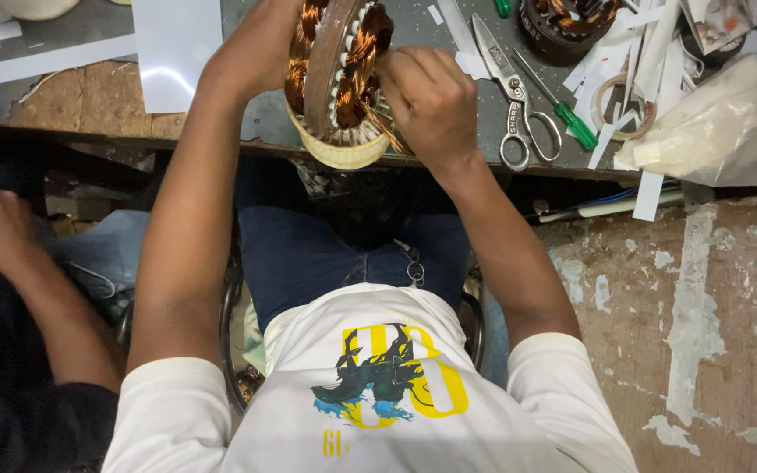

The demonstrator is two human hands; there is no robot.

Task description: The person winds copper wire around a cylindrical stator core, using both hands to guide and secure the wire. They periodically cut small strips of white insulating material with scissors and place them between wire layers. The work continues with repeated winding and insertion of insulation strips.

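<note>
A round motor stator (336, 83) with copper wire coils stands on edge at the bench's front edge, resting on a cream tape roll (343, 153). My left hand (260, 44) grips the stator's left side from behind. My right hand (431, 96) presses its fingers against the copper coils on the right side, fingers curled on the winding. Whether it holds a small tool is hidden by the fingers.
Scissors (514, 96) and a green-handled screwdriver (571, 123) lie to the right on the bench (256, 123). Another wound stator (567, 26), white paper strips (650, 52) and a plastic bag (729, 123) sit further right. Another person's arm (10, 254) is at the left.
</note>
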